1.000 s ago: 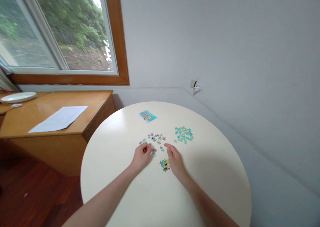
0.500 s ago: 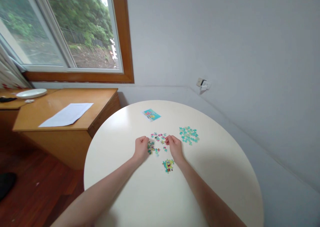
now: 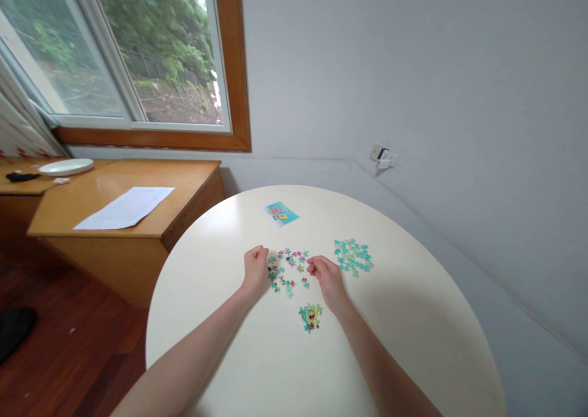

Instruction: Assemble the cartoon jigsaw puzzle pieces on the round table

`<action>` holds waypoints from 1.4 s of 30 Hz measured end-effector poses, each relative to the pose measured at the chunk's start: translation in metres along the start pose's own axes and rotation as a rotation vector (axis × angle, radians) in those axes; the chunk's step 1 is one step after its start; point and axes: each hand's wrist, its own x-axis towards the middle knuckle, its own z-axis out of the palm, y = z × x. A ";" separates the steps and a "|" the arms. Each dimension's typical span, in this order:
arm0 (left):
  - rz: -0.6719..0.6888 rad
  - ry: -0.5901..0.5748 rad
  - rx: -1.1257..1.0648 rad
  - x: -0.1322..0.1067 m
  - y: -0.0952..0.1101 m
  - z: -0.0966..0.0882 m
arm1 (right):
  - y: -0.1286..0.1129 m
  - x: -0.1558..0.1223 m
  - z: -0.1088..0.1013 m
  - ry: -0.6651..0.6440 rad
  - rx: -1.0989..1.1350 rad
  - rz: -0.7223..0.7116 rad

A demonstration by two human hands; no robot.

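Note:
Loose multicoloured jigsaw pieces lie scattered between my two hands on the round white table. My left hand is closed in a fist at the left edge of these pieces; whatever it may hold is hidden. On their right side, my right hand has its fingertips pinched together, and I cannot make out what is between them. A small joined puzzle section with a yellow cartoon face lies nearer to me. To the right of my right hand is a group of teal puzzle pieces.
A reference picture card lies toward the table's far side. To the left stands a wooden desk with a white paper sheet and a white plate. A wall socket with a plug is behind the table.
The view has shifted slightly. My left hand has drawn a little left, showing more of the pieces beside it. My right hand has moved slightly right, away from the scattered pieces.

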 end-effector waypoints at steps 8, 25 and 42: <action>0.136 0.006 0.119 0.011 -0.002 -0.013 | 0.000 0.000 0.000 -0.018 -0.108 -0.007; 0.207 -0.159 0.649 0.020 -0.007 -0.022 | 0.001 -0.005 0.005 -0.048 -0.358 -0.048; 0.254 -0.263 0.857 0.019 -0.004 -0.020 | 0.006 0.006 -0.007 0.016 -0.027 -0.012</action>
